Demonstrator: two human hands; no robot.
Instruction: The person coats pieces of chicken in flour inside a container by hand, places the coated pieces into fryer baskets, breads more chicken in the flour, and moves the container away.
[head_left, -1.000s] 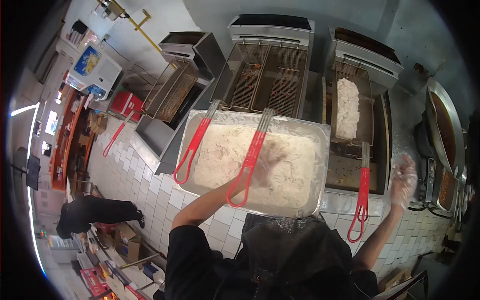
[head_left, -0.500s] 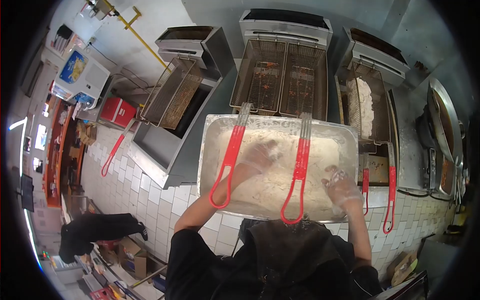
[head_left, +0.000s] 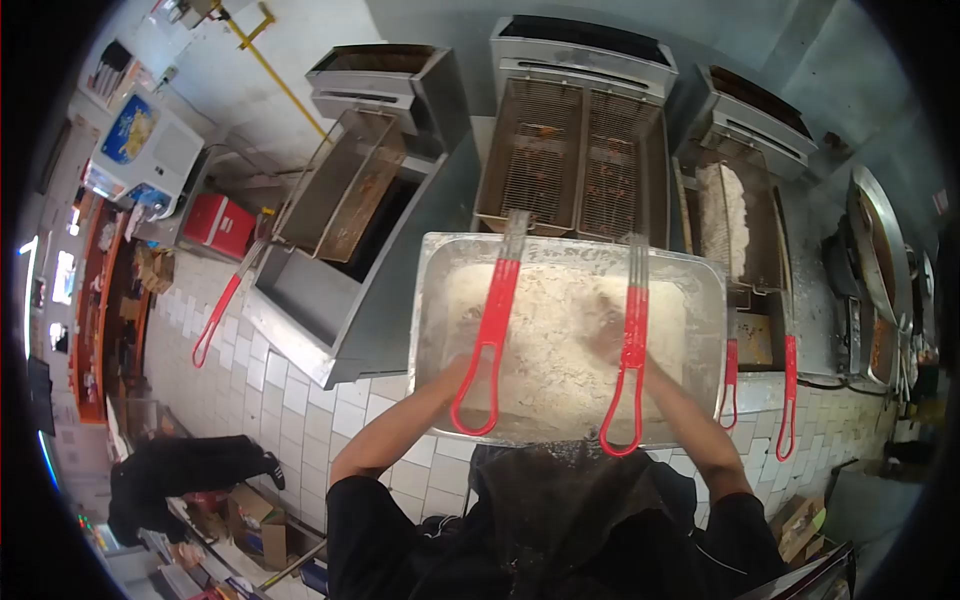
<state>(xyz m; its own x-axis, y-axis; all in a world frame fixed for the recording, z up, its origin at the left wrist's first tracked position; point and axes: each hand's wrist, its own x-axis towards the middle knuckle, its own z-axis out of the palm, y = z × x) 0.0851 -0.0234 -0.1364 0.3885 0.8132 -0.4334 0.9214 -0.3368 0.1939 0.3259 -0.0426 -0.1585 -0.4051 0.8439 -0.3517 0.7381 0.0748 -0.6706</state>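
Note:
A deep metal pan [head_left: 712, 345] of pale flour [head_left: 560, 375] is in front of me. My left hand [head_left: 468, 338] is over the left side of the flour, partly behind a red basket handle [head_left: 497, 315] and smeared by motion. Near the middle right of the pan, my right hand [head_left: 602, 328] is blurred too, beside a second red handle [head_left: 635, 325]. Whether either hand holds anything, I cannot make out. Both handles reach over the pan from two wire fryer baskets [head_left: 530, 150] just behind it.
On the right, a fryer basket [head_left: 765, 210] holds a row of flour-coated pieces [head_left: 725, 220]. Another basket [head_left: 345, 185] rests on the left fryer. A red box [head_left: 218, 222] stands at the far left. A person in dark clothes [head_left: 190, 470] is at lower left.
My left hand has moved left and back toward the pan's left side. My right hand has moved left and farther in, toward the middle of the flour. The view has shifted slightly.

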